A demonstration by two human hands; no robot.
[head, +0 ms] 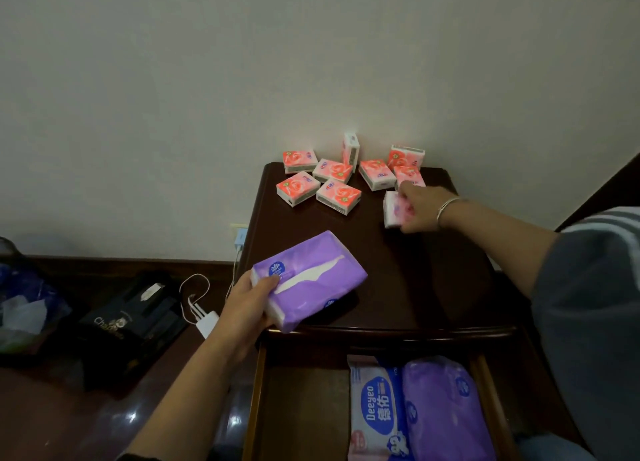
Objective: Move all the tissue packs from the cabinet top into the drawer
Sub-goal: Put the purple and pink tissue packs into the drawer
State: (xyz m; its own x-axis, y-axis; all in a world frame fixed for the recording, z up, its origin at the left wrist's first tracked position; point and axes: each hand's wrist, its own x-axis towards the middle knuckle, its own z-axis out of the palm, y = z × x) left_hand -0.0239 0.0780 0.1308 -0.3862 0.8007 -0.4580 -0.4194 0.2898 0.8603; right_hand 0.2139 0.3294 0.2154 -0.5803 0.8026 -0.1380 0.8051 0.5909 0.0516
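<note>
My left hand (pixel 244 304) grips a large purple tissue pack (pixel 311 280) at the front left edge of the dark wooden cabinet top (pixel 415 280). My right hand (pixel 420 209) closes on a small pink tissue pack (pixel 393 211) at the right side of the top. Several small pink packs lie at the back by the wall, among them one (pixel 338 195) near the middle and one standing upright (pixel 350 150). The open drawer (pixel 304 412) below holds a white and blue Deeyeo pack (pixel 375 412) and a purple pack (pixel 446 412) on its right side.
A black box (pixel 135 318) and a white charger with cable (pixel 207 323) lie on the floor to the left. A plastic bag (pixel 24 308) sits at far left. A wall socket (pixel 240 237) is beside the cabinet. The drawer's left half is bare wood.
</note>
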